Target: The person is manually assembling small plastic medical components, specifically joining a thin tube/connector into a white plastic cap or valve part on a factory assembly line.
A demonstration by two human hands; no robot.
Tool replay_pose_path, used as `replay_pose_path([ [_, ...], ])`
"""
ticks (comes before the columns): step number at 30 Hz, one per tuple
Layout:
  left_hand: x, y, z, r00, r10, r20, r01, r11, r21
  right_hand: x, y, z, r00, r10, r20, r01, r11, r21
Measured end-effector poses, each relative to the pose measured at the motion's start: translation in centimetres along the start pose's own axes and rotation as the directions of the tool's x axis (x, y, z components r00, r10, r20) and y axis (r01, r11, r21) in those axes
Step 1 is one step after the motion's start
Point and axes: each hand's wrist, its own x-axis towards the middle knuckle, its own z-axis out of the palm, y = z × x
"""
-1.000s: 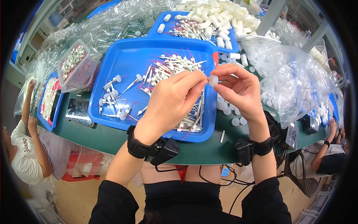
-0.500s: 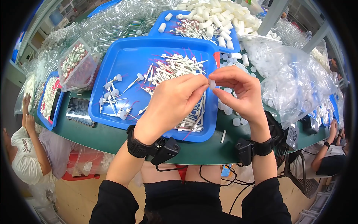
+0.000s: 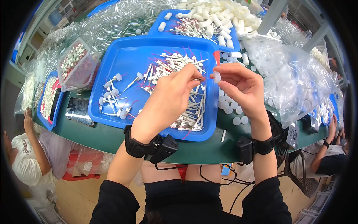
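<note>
Translucent cap sits pinched by the right hand above the right edge of the blue tray on the counter; the left hand, closed on something thin, mostly hidden, has drawn away leftward, apparently leaving the cap to the right alone.

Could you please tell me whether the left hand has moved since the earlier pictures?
Yes, slightly: the left hand has shifted leftward, away from the right rim of the large blue tray.

Bright, even light over my tray. Glare on plastic bag. Table edge bowed by lens; corners black.
</note>
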Motion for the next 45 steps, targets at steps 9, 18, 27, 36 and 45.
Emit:
replay_pose_path([
  [9,0.0,0.3,0.3,0.996,-0.013,-0.085,0.020,0.996,0.085,0.0,-0.1,0.6,1.000,-0.010,0.024,0.010,1.000,0.007],
  [18,-0.1,0.6,0.7,0.988,-0.055,-0.146,0.043,0.996,-0.084,-0.1,0.2,0.6,1.000,0.015,-0.001,-0.015,0.998,0.067],
  [27,-0.1,0.6,1.1,0.977,-0.127,-0.170,0.103,0.984,-0.144,-0.1,0.1,0.6,1.000,0.022,0.020,-0.023,0.997,0.072],
  [36,-0.2,0.7,1.0,0.984,-0.062,-0.165,0.054,0.997,-0.048,-0.1,-0.1,0.5,0.999,0.039,0.015,-0.040,0.997,0.072],
  [45,-0.3,1.0,0.4,0.991,0.018,-0.132,0.004,0.986,0.165,-0.1,0.0,0.6,0.999,0.030,0.023,-0.032,0.997,0.069],
])
